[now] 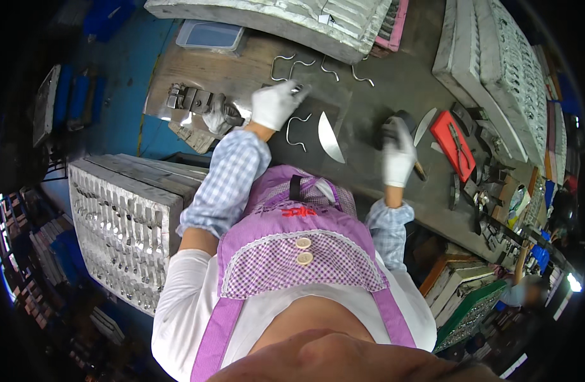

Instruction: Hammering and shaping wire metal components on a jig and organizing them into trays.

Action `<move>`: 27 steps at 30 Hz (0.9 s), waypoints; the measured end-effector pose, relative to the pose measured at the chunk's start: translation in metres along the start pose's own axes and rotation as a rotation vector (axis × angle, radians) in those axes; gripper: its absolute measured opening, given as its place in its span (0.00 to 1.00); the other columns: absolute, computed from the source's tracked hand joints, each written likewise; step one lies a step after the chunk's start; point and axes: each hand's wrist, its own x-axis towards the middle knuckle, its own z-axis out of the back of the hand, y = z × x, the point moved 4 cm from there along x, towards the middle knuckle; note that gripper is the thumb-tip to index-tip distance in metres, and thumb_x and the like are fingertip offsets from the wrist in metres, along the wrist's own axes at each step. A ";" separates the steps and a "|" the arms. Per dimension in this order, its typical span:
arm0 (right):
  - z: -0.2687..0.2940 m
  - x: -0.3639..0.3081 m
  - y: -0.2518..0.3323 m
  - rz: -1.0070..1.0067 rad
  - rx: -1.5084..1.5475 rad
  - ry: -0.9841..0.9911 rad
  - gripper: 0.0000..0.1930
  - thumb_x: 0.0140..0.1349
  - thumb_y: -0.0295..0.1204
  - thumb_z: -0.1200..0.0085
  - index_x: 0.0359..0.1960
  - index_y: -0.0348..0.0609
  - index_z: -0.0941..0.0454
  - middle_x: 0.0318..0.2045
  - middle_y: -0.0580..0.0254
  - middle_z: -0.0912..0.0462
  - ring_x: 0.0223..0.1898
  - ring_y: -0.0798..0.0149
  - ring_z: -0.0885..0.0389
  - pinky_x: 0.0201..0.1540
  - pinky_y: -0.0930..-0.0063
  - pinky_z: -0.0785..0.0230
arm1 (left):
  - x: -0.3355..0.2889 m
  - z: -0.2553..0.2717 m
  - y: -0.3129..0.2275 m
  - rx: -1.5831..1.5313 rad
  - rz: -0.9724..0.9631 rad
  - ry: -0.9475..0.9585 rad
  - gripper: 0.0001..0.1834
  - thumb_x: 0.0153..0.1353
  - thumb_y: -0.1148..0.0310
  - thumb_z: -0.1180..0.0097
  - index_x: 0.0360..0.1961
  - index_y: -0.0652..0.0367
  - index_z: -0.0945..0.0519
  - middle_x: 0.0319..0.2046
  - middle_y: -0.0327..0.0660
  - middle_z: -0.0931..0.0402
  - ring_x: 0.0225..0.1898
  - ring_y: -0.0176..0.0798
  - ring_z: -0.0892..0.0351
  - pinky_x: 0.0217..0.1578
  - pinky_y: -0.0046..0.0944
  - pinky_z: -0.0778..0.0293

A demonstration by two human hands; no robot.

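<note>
Two hands, metal crescent between, grip unclear

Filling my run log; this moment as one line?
left hand: gloved, beside bent rod | right hand: gloved, blurred, at dark object | between: curved piece | further right: red tray, pliers

We're up on the wearer's head, looking through the left of two side-by-side fisheye cameras, steeply down and outward over the person's own purple apron. That's near the lens, and it looms large! Farther out, at middling range, the left hand and right hand sit over the worktable. And it's wide: a white tray stack on the left, edges bowing, blackness ringing the rim.
</note>
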 end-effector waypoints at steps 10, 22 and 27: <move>-0.032 -0.028 -0.098 -0.973 1.122 0.458 0.10 0.67 0.39 0.46 0.39 0.46 0.25 0.16 0.79 0.38 0.14 0.78 0.41 0.19 0.80 0.46 | -0.041 -0.036 0.031 -0.253 -0.118 0.064 0.15 0.58 0.55 0.37 0.39 0.53 0.15 0.31 0.43 0.18 0.35 0.48 0.18 0.39 0.46 0.23; -0.078 0.016 0.099 -0.049 -0.293 0.339 0.20 0.58 0.44 0.39 0.36 0.36 0.20 0.29 0.36 0.18 0.35 0.35 0.18 0.38 0.53 0.26 | -0.039 -0.059 0.043 -0.295 -0.012 0.066 0.16 0.59 0.56 0.40 0.39 0.57 0.15 0.35 0.49 0.18 0.40 0.52 0.18 0.44 0.49 0.24; -0.015 0.005 0.022 -0.137 -0.641 0.358 0.21 0.58 0.53 0.42 0.37 0.49 0.16 0.30 0.47 0.15 0.35 0.46 0.16 0.39 0.55 0.24 | -0.032 -0.042 0.036 -0.073 0.178 0.253 0.18 0.55 0.57 0.39 0.42 0.58 0.17 0.33 0.53 0.17 0.38 0.54 0.17 0.43 0.48 0.22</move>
